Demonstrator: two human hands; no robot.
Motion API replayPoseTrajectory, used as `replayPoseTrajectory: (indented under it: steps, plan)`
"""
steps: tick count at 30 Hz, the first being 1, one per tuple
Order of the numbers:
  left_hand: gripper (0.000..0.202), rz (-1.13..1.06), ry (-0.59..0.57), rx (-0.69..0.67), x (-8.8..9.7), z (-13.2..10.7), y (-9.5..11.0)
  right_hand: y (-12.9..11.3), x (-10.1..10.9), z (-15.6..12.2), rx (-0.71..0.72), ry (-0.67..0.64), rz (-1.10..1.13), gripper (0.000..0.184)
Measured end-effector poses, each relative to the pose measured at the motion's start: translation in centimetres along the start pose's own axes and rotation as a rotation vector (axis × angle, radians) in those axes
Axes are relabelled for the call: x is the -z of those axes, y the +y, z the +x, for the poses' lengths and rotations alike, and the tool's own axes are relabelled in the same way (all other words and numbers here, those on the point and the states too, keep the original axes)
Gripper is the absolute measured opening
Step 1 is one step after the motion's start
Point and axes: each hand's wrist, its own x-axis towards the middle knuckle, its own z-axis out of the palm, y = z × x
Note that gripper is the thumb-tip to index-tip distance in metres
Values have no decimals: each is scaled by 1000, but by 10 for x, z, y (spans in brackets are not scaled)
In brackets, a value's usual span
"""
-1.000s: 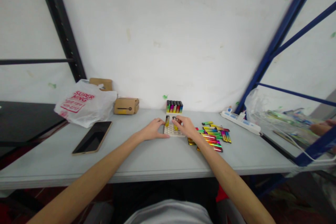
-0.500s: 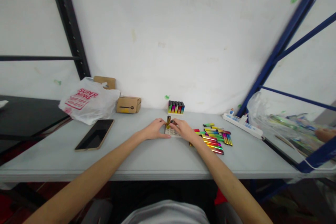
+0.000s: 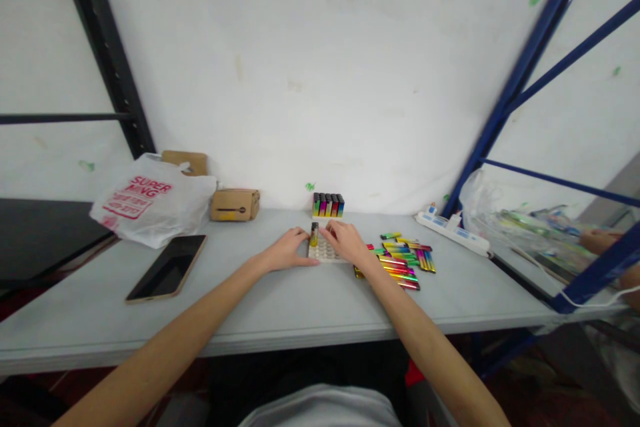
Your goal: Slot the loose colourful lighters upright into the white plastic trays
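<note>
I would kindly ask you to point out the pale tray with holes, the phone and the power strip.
Pale tray (image 3: 329, 254): head view, on its bare holed top between the hands.
Phone (image 3: 167, 268): head view, middle of its dark screen.
Power strip (image 3: 459, 236): head view, middle of its white body.

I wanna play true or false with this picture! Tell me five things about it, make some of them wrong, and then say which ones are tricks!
1. A lighter stands upright in the white tray, near the left hand. True.
2. The loose lighters lie over on the left hand's side. False: they lie on the right hand's side.
3. A block of standing lighters sits beyond the tray, near the wall. True.
4. The writing on the plastic bag is green. False: it is red.
5. The phone lies flat on the table. True.
</note>
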Motion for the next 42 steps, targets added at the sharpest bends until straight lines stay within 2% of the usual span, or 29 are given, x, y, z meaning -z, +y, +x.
replayPoseTrajectory:
  steps: [2,4,7,9,11,15,22,24,28,30,32,35,37,40,42]
  plan:
    - [74,4,-8,5,0,0,-1,20,10,1,-78,43,-46,41]
    - [76,12,-16,13,1,0,-1,49,22,-1,-192,27,-135,36]
    - [77,19,-18,13,0,0,-2,99,38,-11,-384,-132,-237,38]
    - [77,23,-21,14,0,0,-3,127,45,-19,-422,-199,-249,44]
    - [79,24,-30,21,-1,1,-3,145,49,-27,-417,-268,-244,40]
    - [80,17,-49,31,-1,1,-2,158,50,-34,-361,-332,-224,34]
    - [77,10,-47,25,3,0,2,167,48,-40,-248,-358,-169,48]
    - [78,15,-54,32,3,0,3,170,47,-41,-216,-356,-148,45]
    - [80,19,-66,45,3,0,3,168,44,-36,-222,-301,-151,30]
    - [81,14,-67,48,3,0,3,160,45,-33,-232,-221,-156,25]
    - [80,16,-64,45,3,0,2,148,46,-30,-181,-114,-120,22]
    - [78,18,-50,28,2,0,1,122,47,-26,-58,64,75,27]
    - [78,12,-45,21,2,0,1,101,44,-23,-51,140,275,33]
    - [76,2,-33,7,1,0,1,68,39,-17,-63,92,549,37]
    - [74,-3,-20,-5,0,0,1,47,37,-11,-78,84,637,40]
